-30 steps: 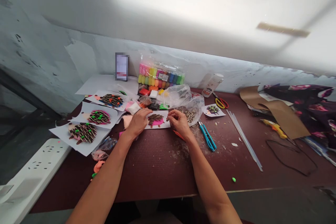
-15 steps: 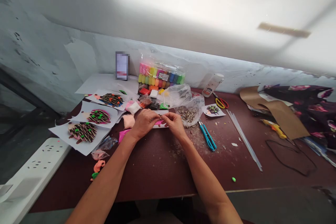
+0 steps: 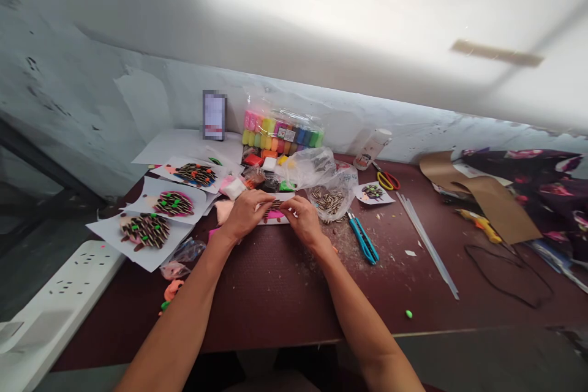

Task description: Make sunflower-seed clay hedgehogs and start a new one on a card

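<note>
A white card with a pink clay shape and dark striped seeds (image 3: 274, 214) lies between my hands. My left hand (image 3: 248, 213) rests over the card's left side, its fingertips bent together at the seeds; what they hold, if anything, is hidden. On the right side, my right hand (image 3: 301, 218) has thumb and fingers pinched over the pink clay, and anything between them is too small to make out. Just right of it, a clear plastic bag (image 3: 342, 187) holds a pile of striped seeds (image 3: 329, 202).
Finished-looking hedgehog cards (image 3: 174, 203) lie at the left, above a white power strip (image 3: 68, 288). Packed coloured clay (image 3: 282, 135) stands at the back. On the right are a blue cutter (image 3: 362, 239), scissors (image 3: 388, 180), clear sticks (image 3: 429, 248) and a yellow glue gun (image 3: 480, 225).
My hands have moved slightly apart and no longer meet over the card. More of the seeds and pink clay now shows between them.
</note>
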`<state>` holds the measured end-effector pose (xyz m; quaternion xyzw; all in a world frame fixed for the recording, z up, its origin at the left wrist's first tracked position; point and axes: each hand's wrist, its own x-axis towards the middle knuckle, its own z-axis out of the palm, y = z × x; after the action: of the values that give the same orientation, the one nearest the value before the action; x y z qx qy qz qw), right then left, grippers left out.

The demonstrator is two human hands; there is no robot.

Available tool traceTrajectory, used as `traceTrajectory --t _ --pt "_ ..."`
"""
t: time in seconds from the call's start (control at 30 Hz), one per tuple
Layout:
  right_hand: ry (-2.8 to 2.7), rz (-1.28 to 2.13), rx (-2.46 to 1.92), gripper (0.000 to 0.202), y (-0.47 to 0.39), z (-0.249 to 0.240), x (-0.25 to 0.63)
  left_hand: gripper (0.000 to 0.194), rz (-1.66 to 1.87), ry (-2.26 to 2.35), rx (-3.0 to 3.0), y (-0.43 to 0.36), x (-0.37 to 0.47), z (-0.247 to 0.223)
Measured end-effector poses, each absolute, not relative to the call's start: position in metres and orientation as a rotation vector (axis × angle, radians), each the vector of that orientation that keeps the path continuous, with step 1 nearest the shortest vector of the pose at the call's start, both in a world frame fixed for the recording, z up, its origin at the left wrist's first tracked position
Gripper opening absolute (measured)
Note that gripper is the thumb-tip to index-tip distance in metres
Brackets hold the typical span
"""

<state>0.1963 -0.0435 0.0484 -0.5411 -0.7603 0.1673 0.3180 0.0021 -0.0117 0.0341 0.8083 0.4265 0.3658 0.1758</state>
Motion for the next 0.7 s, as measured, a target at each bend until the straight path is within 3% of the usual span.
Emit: traceTrajectory --t 0.23,0.7 --pt "-1.998 0.481 -1.492 0.015 -0.045 0.042 0.192 0.035 0.878 1.556 2.367 -0.005 -0.010 0.019" --pt "-2.149 0.334 -1.575 0.022 -0.046 0.040 0.187 0.037 0.857 1.513 2.404 -0.005 -0.008 0.011"
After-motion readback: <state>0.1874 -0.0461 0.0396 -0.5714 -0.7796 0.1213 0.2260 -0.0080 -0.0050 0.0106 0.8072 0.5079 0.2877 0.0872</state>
